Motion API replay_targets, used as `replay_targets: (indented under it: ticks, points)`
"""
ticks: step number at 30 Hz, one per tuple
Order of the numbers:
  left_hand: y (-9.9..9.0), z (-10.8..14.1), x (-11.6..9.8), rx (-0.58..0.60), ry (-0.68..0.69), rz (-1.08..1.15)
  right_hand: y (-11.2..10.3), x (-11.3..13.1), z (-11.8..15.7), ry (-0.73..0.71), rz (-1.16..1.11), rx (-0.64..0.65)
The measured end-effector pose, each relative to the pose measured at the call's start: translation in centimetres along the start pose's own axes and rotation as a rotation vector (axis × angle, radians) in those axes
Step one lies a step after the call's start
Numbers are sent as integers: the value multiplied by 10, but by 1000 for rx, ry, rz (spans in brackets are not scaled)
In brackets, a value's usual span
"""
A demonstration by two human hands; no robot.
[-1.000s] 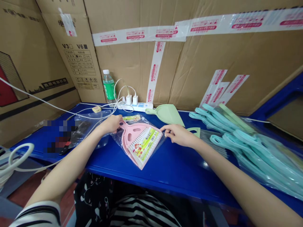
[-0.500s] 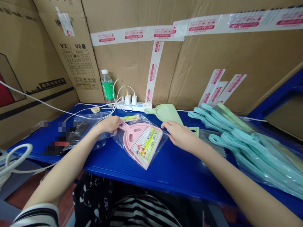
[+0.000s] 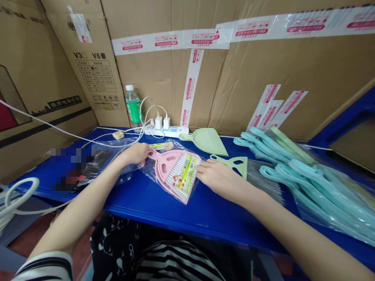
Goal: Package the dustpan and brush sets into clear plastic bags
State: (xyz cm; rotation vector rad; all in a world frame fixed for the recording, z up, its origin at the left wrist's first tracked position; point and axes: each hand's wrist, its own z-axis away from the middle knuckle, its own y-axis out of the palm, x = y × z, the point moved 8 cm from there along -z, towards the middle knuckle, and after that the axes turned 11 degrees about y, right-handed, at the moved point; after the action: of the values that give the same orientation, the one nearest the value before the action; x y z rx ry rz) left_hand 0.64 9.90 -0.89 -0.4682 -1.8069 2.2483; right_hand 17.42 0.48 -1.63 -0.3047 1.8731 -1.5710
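Observation:
A pink dustpan [image 3: 161,166] and a white-bristled brush [image 3: 175,177] lie together in a clear plastic bag [image 3: 148,171] on the blue table. A yellow and white label card [image 3: 186,173] covers part of the bristles. My left hand [image 3: 139,153] is closed at the handle end, gripping the bag there. At the bag's right edge, my right hand [image 3: 213,175] has its fingers pinched on the plastic beside the card; the fingertips are partly hidden. Behind it lie a loose light green dustpan [image 3: 208,141] and a green brush [image 3: 260,175] with grey bristles.
Several bagged turquoise dustpan sets [image 3: 316,187] are piled on the right. A power strip [image 3: 175,131] with chargers and a green-labelled bottle [image 3: 134,109] stand at the back, against cardboard [image 3: 164,74]. White cables [image 3: 64,130] cross the left side, above a dark plastic package [image 3: 95,166].
My right hand has moved down and left along the bag's right edge, uncovering the green brush handle. The pink set's lower end has swung slightly up and right. My left hand stays put.

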Motion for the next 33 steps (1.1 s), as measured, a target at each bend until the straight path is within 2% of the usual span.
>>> replay_targets:
  ticks: [7,16,20,23,28,33]
  points:
    - [-4,-3,3,-46,-11,-93,1,3,-4,-11,23,-5]
    - [-12,-6,18,-189,-88,-142,0,-7,7,-13,-271,156]
    - [-13,-7,14,-229,-69,-106,-8,-2,11,-41,-405,145]
    - [-12,-9,9,-276,-4,-45,-11,3,11,-76,-462,109]
    - [-6,-13,-7,-342,225,83,-13,12,12,-144,-549,115]
    - [-1,-15,-13,-320,240,76,-15,19,15,-179,-630,174]
